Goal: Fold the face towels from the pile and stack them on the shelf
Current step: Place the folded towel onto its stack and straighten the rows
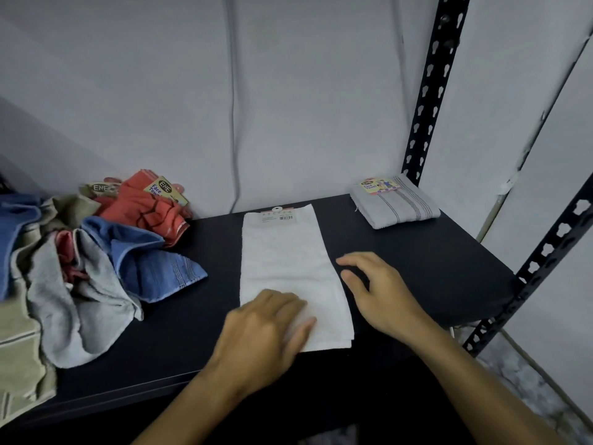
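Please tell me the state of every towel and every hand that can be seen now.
white towel: folded lengthwise, flat on the shelf.
grey towel: folded, at the back right corner.
pile of towels: crumpled, unfolded.
left hand: resting on the white towel.
right hand: open, beside the white towel.

A half-folded towel [288,268] lies mid-shelf [417,268]. The towel pile [90,258] sits at the shelf's left edge. A folded towel [394,205] rests in the back right corner.

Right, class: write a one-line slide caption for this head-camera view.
Left hand presses a half-folded white terry towel on the dark shelf, between the unfolded pile and one folded grey striped towel.
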Demonstrator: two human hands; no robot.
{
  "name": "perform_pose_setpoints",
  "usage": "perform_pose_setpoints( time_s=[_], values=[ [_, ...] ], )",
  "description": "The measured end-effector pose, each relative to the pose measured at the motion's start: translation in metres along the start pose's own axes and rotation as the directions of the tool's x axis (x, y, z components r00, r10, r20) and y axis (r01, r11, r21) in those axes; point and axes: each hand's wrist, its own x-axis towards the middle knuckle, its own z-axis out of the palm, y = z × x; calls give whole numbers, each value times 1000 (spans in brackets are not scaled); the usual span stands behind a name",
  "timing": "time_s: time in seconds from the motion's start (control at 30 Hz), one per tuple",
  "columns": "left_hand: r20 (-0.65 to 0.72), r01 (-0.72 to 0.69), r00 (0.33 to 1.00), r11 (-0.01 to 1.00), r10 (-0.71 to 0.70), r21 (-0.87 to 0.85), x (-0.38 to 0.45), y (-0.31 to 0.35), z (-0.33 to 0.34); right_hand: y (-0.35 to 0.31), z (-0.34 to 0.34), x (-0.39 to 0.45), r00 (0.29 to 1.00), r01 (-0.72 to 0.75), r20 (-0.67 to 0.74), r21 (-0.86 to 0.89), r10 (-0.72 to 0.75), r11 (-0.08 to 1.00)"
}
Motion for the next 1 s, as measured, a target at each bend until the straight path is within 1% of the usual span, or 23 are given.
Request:
perform_pose_setpoints(
  time_s=[0.03,0.07,0.1,0.13,0.17,0.23,0.3,0.37,0.5,0.6,0.67,0.7,0.73,0.8,0.9,1.0],
  values=[
    [28,121,992,993,-121,-2,4,-7,-4,-2,5,10,999,25,25,-27,-24,999],
    [85,232,969,973,-232,5,8,-16,-7,-4,10,21,997,37,68,-64,-32,997],
    [170,316,935,949,-312,9,10,-24,-6,-4,14,32,992,44,123,-111,-30,993],
    [254,355,903,935,-346,11,10,-31,-5,-5,19,42,982,54,187,-158,-24,986],
    [333,362,876,932,-349,25,9,-36,-2,-5,22,52,965,67,261,-192,-15,979],
    [453,329,835,943,-312,43,4,-40,3,-4,28,69,910,106,415,-246,6,963],
    [519,304,807,952,-283,47,-5,-43,5,-1,34,80,845,143,534,-296,39,944],
    [538,289,803,957,-257,26,-11,-49,2,6,41,86,815,153,577,-311,58,938],
    [573,297,798,950,-189,-100,-17,-74,0,19,50,90,826,168,562,-326,48,930],
    [554,325,808,936,-200,-136,-21,-82,-7,24,52,91,832,230,553,-412,42,882],
    [457,315,859,941,-230,-120,-24,-79,-16,26,52,93,826,258,561,-452,47,854],
    [374,292,898,950,-233,-108,-26,-75,-21,26,52,94,823,267,566,-462,49,846],
    [287,243,935,965,-207,-95,-29,-72,-25,26,53,95,822,271,568,-465,49,843],
    [167,92,983,994,-80,-66,-36,-67,-30,25,53,97,821,268,568,-460,48,846],
    [150,-93,984,994,101,-61,-40,-61,-31,24,53,99,820,272,570,-459,46,845],
    [156,-148,975,987,156,-63,-41,-63,-29,24,51,99,819,279,572,-461,42,842]
  ],
)
